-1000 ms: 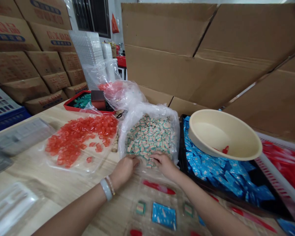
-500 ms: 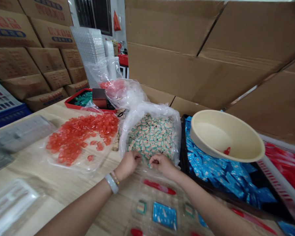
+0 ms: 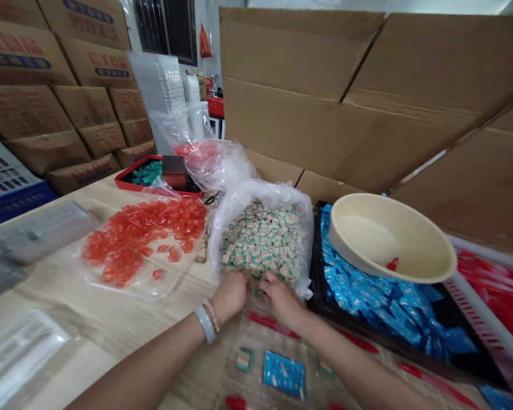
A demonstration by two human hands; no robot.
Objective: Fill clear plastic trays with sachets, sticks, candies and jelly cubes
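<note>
My left hand (image 3: 231,296) and my right hand (image 3: 283,300) meet at the near edge of a plastic-lined bin (image 3: 216,239). Inside lie many small striped pieces (image 3: 263,233) in green, white and peach. Both hands have curled fingers, the tips close together; what they pinch is hidden or too small to make out. A bracelet and a pale bangle (image 3: 206,323) circle my left wrist. Under my forearms lies a clear moulded tray (image 3: 256,384) holding a blue packet (image 3: 284,373), a striped piece (image 3: 244,359) and a long red item (image 3: 271,323).
Left of the bin, red translucent pieces (image 3: 141,233) lie on a plastic sheet. To the right, a cream basin (image 3: 367,239) rests over blue packets (image 3: 376,307) in a black crate (image 3: 320,285). A red tray (image 3: 128,181) stands behind. Cardboard boxes (image 3: 282,114) wall off the back.
My left hand has moved slightly right and toward me, nearer my right hand. My right hand has dropped a little, its fingers at the bin's near edge. The view has shifted slightly.
</note>
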